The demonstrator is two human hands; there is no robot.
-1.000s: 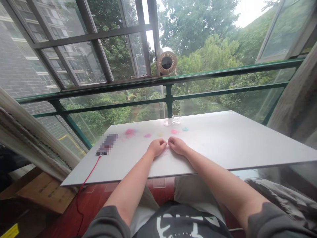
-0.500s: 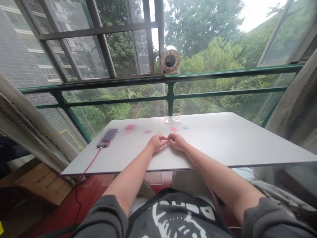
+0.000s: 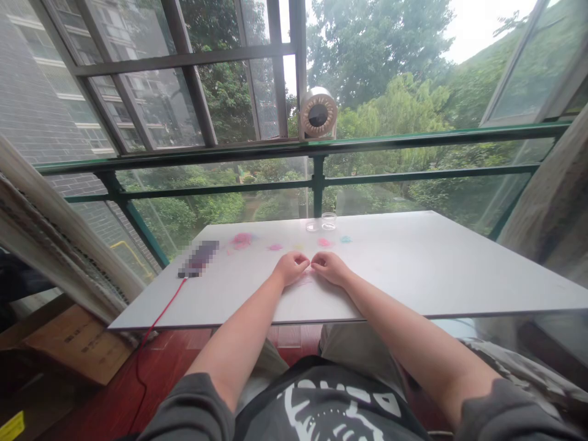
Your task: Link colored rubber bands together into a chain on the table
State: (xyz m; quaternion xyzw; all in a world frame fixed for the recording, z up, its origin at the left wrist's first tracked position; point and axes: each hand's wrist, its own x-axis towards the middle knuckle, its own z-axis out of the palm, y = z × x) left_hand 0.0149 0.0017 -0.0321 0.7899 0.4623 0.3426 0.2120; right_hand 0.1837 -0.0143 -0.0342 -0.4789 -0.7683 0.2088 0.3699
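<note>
Over the middle of the white table (image 3: 395, 263), my left hand (image 3: 292, 267) and my right hand (image 3: 329, 267) meet almost fingertip to fingertip. Both are closed in a pinch; whatever lies between the fingers is too small to make out. Faint pinkish strands show on the tabletop just below them. Beyond the hands lie small coloured piles: a pink one (image 3: 324, 242), a blue one (image 3: 346, 239), a pale yellow one (image 3: 299, 246) and a magenta one (image 3: 275, 247). Farther left sits a larger pink-red heap (image 3: 242, 239) of loose little pieces.
Two clear round containers (image 3: 328, 222) stand at the table's far edge. A blurred-out phone-like device (image 3: 202, 256) with a red cable (image 3: 162, 313) lies on the left. Behind the table run a green railing (image 3: 220, 190) and windows, with a round fan (image 3: 318, 114) above. A cardboard box (image 3: 78, 343) is at lower left.
My fingertips have drawn slightly apart, leaving a small gap between the hands. Faint pinkish strands now show below them. The view has shifted a little.
</note>
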